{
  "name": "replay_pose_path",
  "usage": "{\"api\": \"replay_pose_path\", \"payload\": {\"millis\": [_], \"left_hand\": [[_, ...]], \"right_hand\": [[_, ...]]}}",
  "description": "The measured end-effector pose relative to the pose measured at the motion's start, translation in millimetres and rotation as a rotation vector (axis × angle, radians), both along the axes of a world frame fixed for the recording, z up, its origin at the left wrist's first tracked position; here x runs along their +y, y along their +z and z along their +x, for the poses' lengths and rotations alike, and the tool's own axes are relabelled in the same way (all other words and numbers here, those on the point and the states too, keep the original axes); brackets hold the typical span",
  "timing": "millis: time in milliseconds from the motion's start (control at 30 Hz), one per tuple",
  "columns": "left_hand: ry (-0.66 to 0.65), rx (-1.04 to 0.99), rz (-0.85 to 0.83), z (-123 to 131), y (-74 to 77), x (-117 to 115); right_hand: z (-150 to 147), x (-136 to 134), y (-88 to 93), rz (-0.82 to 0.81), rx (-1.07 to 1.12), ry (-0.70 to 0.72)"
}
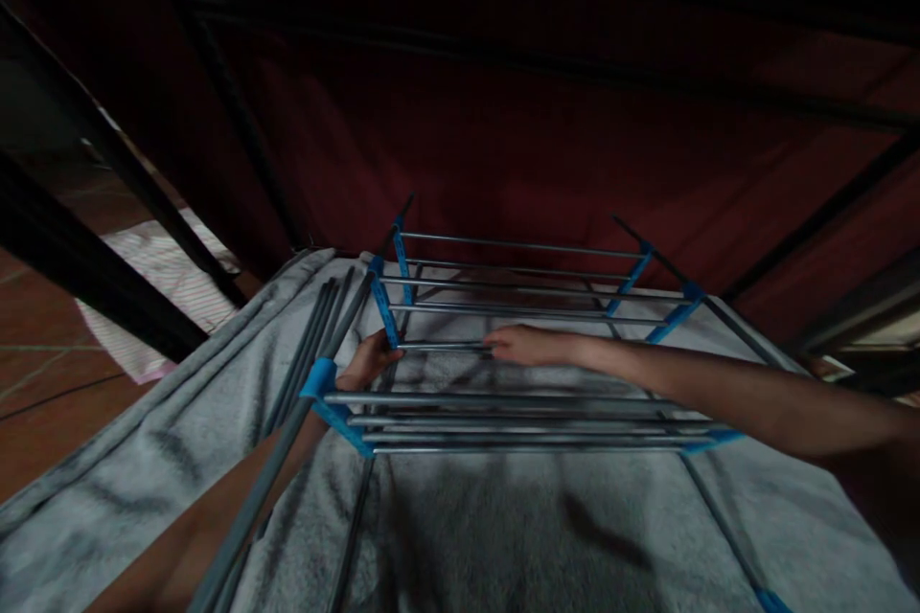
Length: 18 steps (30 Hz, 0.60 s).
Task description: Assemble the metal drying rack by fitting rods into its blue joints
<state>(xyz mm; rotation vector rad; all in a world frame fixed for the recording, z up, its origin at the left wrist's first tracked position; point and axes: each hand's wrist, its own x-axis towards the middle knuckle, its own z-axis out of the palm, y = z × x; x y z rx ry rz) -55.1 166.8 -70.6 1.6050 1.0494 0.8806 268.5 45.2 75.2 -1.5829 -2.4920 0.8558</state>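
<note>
A rack of grey metal tubes joined by blue plastic connectors lies on a grey blanket (503, 517). My left hand (365, 362) is closed at the lower end of a blue plastic connector (383, 302) on the rack's left side; some of its fingers are hidden. My right hand (528, 345) reaches in from the right, its fingers closed round a thin metal tube (446, 346). That tube's left end meets the connector by my left hand. Nearer to me, another blue connector (337, 412) carries several crosswise tubes, above my left forearm.
Several loose tubes (306, 354) lie on the blanket left of the rack. A dark red curtain (546, 153) hangs behind dark frame bars (460, 43). To the left, a striped cloth (154, 297) rests on the tiled floor (50, 345).
</note>
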Motion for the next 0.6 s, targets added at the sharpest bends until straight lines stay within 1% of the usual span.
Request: {"api": "replay_pose_path", "payload": {"millis": [67,100,167,267,400,600], "left_hand": [[-0.018,-0.021,-0.013,0,-1.3,-2],[-0.022,-0.026,-0.018,0,-1.7,-3],[-0.015,-0.032,-0.015,1,-2.3,-5],[-0.002,-0.017,0.026,1,-2.4,-5],[0.020,0.061,0.077,0,-3.5,-4],[0.059,0.077,0.072,-1,-15.2,-4]], "right_hand": [[-15,14,-36.8,0.070,-0.192,0.049],[-22,18,-49.7,0.102,-0.255,0.066],[-36,26,-65.7,0.171,-0.319,0.093],[-56,38,-75.1,0.204,-0.367,0.075],[-81,55,-81.6,0.157,-0.381,0.025],[-108,68,-85.7,0.167,-0.333,-0.061]]}}
